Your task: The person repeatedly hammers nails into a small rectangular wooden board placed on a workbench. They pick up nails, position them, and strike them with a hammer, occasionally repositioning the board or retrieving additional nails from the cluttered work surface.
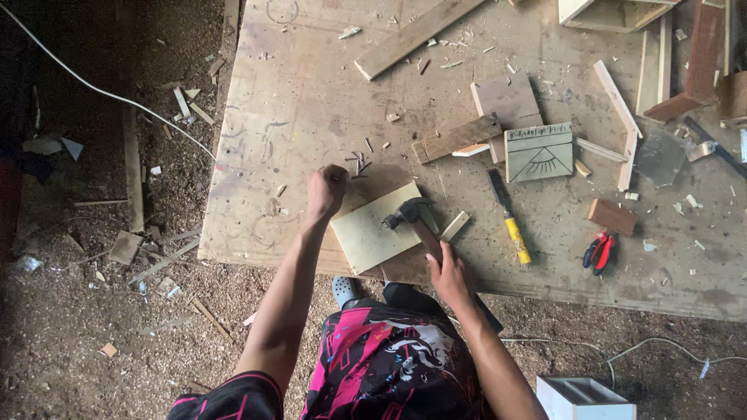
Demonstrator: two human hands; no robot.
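Now right hand [449,272] grips wooden-handled hammer [416,220] over flat pale board [372,233].

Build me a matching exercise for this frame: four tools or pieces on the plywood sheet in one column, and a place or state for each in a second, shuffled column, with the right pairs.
Things:
1. hammer
2. chisel with yellow handle
3. red-handled pliers
4. carved green panel

Places or states:
A. lies alone toward the right of the plywood sheet, beside a small brown block
B. head rests on the pale square board, handle under the right hand
C. lies just below the carved panel, blade pointing away from the person
D. sits next to a plain brown board, near the sheet's middle

Pairs: 1-B, 2-C, 3-A, 4-D
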